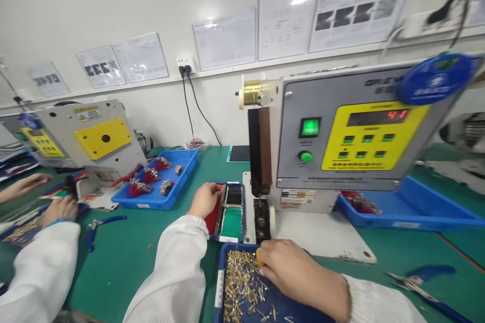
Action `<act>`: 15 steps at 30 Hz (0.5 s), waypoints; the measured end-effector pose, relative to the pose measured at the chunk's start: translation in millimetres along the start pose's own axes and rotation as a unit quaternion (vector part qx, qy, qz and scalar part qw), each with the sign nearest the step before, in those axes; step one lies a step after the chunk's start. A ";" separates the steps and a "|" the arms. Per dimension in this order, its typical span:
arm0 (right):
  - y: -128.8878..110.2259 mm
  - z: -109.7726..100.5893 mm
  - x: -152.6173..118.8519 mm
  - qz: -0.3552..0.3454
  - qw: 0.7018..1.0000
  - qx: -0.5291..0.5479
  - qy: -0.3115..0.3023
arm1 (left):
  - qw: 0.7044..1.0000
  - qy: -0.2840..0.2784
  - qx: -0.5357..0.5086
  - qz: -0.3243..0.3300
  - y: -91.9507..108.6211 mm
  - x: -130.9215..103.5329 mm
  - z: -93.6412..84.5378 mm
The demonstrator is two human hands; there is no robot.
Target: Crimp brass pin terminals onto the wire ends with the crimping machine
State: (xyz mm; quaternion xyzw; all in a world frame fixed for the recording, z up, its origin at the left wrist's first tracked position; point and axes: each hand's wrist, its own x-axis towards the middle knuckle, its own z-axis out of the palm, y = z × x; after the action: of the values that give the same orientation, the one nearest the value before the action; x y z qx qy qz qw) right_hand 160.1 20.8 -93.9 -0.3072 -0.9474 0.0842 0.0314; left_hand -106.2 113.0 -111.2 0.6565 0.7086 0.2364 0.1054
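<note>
My left hand (205, 200) is over the left side of a small blue compartment tray (244, 212), its fingers bent together at the red pieces (213, 219). Anything between its fingertips is too small to make out. Black pieces (234, 195) and green pieces (232, 222) fill the tray's other compartments. Below the machine's black lower block (261, 219), my right hand (286, 270) is curled, with a yellow covering or piece (259, 257) at a fingertip. Its grip is hidden. Beneath it lie loose brass-coloured pins (242, 282) in a dark blue tray (222, 262).
A grey machine (322, 81) with a lit display stands ahead. Blue bins (151, 204) (420, 222) hold red wire bundles. Pliers (417, 282) lie at right, cutters (99, 227) at left. A co-worker's hands (60, 209) are at another machine (94, 141) on the left.
</note>
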 end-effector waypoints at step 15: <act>-2.3 9.7 -11.6 0.016 0.975 0.188 0.116 | 0.992 0.015 0.119 -0.032 -15.8 -3.0 3.7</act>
State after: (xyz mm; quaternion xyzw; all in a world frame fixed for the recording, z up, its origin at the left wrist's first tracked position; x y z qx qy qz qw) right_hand 167.1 10.9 -103.1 -0.3182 -0.8997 0.2250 0.1966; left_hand -118.0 110.4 -122.4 0.6374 0.7540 0.1567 0.0234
